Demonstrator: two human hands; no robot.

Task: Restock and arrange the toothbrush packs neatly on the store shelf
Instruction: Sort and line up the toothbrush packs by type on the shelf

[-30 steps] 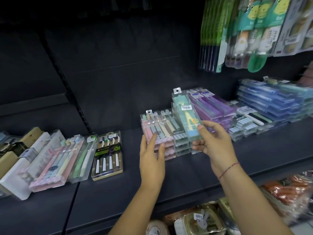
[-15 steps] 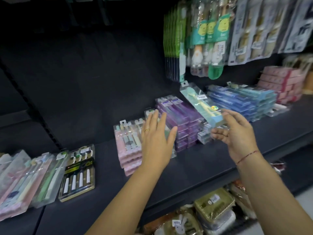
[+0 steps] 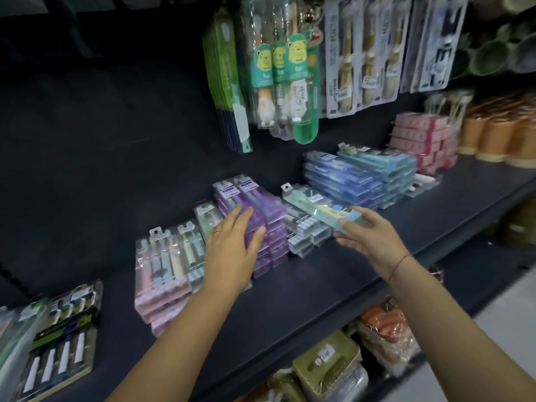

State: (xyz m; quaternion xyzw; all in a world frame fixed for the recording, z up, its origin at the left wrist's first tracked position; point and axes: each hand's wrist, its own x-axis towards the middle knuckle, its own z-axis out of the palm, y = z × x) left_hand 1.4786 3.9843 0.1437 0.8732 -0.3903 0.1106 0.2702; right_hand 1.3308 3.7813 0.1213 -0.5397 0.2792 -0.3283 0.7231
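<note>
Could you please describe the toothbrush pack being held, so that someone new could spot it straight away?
Look at the dark shelf, between the purple stack and the blue stack. There the right hand grips a pale mint pack by its near end. Unlike its stacked neighbours, it is a single pack in a hand, with a white hang tab at its far end.

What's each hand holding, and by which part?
Right hand grips the pale-blue toothbrush pack by its near end. Left hand holds nothing, flat over the purple packs.
</note>
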